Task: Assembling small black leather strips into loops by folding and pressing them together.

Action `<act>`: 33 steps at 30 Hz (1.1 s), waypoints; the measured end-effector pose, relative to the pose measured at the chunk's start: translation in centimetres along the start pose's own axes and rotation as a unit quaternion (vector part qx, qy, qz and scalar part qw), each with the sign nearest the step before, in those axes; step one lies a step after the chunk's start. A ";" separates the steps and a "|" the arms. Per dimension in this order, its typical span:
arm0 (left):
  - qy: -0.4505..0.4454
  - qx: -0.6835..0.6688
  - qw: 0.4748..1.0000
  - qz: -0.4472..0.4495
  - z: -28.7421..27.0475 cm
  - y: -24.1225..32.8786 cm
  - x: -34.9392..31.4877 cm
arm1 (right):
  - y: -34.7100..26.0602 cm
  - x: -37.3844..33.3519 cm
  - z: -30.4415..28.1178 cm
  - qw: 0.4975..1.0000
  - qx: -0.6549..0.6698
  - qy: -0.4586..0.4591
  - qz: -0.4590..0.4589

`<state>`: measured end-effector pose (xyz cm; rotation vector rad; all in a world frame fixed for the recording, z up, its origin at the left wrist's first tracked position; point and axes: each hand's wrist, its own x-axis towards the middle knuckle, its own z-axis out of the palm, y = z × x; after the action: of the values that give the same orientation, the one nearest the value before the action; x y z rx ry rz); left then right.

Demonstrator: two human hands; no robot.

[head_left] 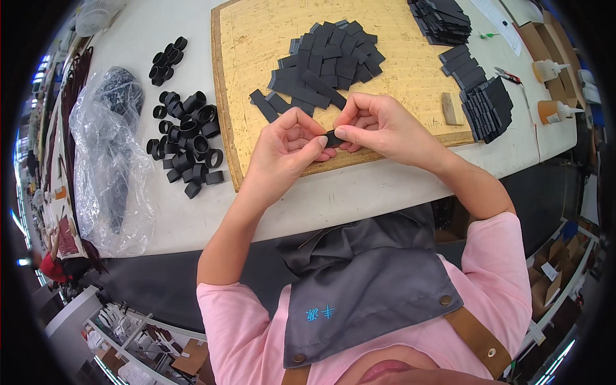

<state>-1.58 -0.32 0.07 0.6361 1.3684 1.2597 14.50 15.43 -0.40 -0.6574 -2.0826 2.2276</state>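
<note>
Above the near edge of the yellow board (398, 138), both hands pinch one small black strip (332, 139). My left hand (289, 151) is closed on its left end, thumb on top. The right end lies between the thumb and fingers of my right hand (378, 127). Fingers cover much of the strip, so whether it is flat or bent I cannot tell. Just beyond my hands is a loose pile of flat black strips (330, 58). Left of the board lie several short black rings (189, 138), some on their sides.
Stacked black strips (487, 109) line the board's right side, beside a small wooden block (451, 109). Further right are a red cutter (507, 76) and two bottles with nozzles, one of them amber (553, 112). A clear plastic bag (112, 160) covers the table's left part.
</note>
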 end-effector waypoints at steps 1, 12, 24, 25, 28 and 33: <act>-0.001 0.002 1.000 0.004 0.0 -0.1 -0.1 | 0.0 -0.1 0.0 1.000 0.001 -0.001 -0.004; 0.084 0.290 0.899 0.318 1.1 0.6 -2.0 | -1.1 -1.9 0.4 0.924 -0.222 0.091 -0.299; 0.092 0.377 0.843 0.371 0.8 0.7 -1.8 | -1.0 -1.5 0.7 0.875 -0.306 0.105 -0.362; 0.091 0.377 0.844 0.370 0.8 0.7 -1.8 | -1.0 -1.4 0.6 0.871 -0.315 0.105 -0.362; 0.090 0.377 0.846 0.367 0.8 0.6 -1.7 | -0.9 -1.4 0.5 0.871 -0.326 0.099 -0.355; 0.086 0.366 0.857 0.353 0.9 0.5 -1.5 | -0.8 -1.5 0.5 0.894 -0.296 0.095 -0.324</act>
<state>-0.49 -1.27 1.22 1.7138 1.8620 1.3411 15.56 14.61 0.80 -0.1179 -2.3922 1.1396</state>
